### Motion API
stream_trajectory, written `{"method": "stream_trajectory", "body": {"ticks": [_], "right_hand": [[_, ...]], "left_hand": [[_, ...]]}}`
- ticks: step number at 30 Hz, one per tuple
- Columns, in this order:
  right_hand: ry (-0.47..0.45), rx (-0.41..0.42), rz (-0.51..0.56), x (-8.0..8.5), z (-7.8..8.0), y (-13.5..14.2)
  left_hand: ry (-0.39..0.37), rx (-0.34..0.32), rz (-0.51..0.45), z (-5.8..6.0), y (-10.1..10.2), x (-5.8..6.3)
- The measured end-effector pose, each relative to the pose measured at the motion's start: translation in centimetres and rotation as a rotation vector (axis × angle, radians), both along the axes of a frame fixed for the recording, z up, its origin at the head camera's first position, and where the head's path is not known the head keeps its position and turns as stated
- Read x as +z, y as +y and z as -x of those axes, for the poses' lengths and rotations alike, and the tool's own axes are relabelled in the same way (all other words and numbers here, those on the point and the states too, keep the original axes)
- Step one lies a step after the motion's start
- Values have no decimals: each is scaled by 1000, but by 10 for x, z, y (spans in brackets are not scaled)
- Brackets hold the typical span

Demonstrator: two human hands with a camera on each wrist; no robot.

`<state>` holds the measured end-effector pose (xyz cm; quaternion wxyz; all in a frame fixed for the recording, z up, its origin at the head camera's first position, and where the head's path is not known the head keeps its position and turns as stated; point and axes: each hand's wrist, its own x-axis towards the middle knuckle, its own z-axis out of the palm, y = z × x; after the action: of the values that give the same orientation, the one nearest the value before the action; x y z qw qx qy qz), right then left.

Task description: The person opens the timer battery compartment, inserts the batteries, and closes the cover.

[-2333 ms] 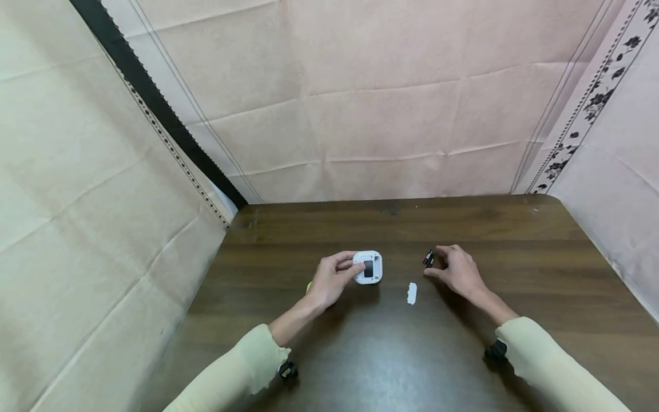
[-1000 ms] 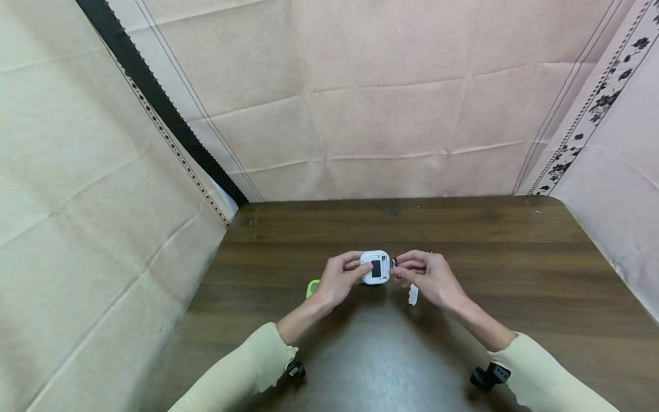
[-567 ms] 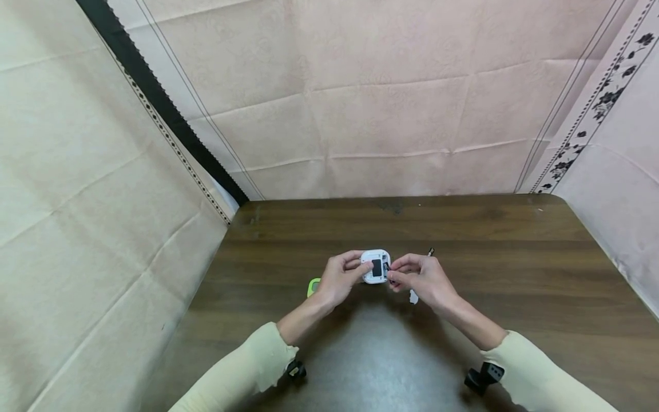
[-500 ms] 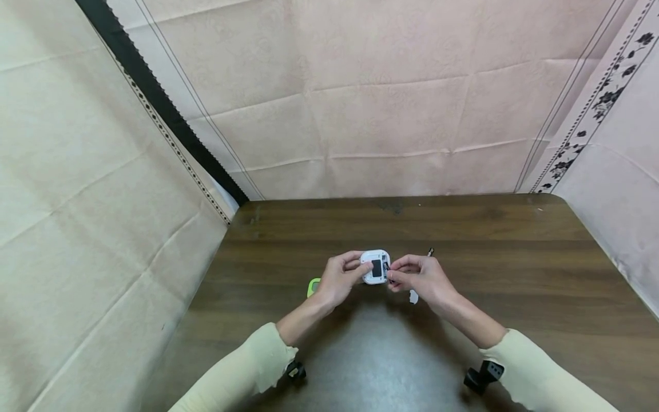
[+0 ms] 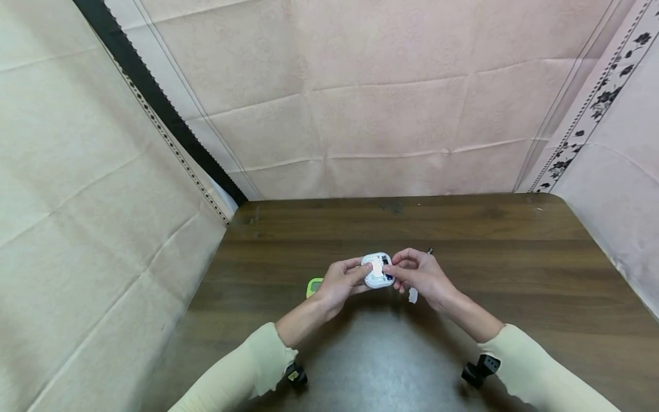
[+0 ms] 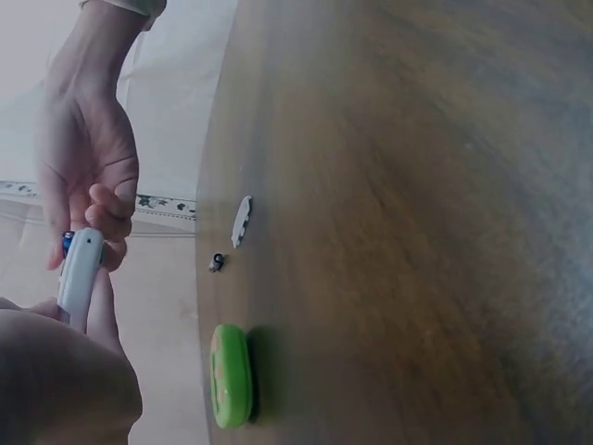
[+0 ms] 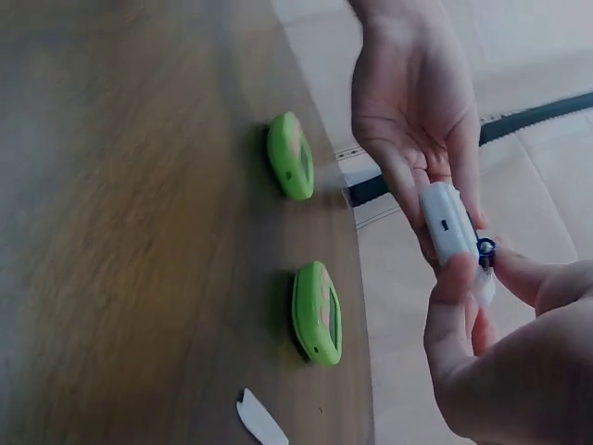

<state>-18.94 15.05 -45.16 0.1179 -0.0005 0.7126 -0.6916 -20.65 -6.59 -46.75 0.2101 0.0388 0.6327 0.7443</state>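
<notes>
Hands: the left hand [image 5: 337,286] grips the white handheld device [image 5: 377,274], thumb on its face and fingers behind. The right hand [image 5: 424,274] has its thumb on the blue-ended battery cell [image 7: 486,248], with the fingers bent around the device's near edge, so the cell is pinched against the device. The device is held clear of the worktop [image 5: 515,269], between both hands.

Change: one second ago the cell was in the right fingertips, just beside the device. Now it lies at the recess along the device's right-hand edge, under the thumb. The device's rectangular panel, dark half a second ago, now reads white, probably from glare as the device tilts. In the right wrist view the cell end stands proud of the face. Judgement: the work has passed from carrying the cell to seating it, and full seating is not confirmed.

Count:
- White handheld device: one.
- Battery cell at the device: one visible; the thumb may hide more.
- Loose cell [image 6: 216,262]: one, on the worktop beyond the right hand.
- White cover strip [image 5: 413,295]: one, on the worktop, near the right hand.
- Green display units [image 7: 315,315]: two, apart on the worktop; the head view shows only one.
</notes>
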Motion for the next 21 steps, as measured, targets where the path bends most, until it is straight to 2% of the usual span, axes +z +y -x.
{"method": "stream_trajectory", "body": {"ticks": [5,7,10,13,15,21], "right_hand": [[173,22,-155,-2,-3,1],[230,66,-174,-4,-3,5],[301,176,-161,-6,-1,11],[342,287,-128,-8,2,16],[351,323,-113,-8,3,17],[364,294,-103,-7,1,16]], "left_hand": [[-83,-13,-38,1,-2,-3],[-102,-16,-44,1,-3,-3],[-116,-26,-43,1,-4,-2],[-133,-36,-41,1,-4,-1],[-142,-43,-37,0,-5,0],[-126,-50,-44,-2,-4,0]]}}
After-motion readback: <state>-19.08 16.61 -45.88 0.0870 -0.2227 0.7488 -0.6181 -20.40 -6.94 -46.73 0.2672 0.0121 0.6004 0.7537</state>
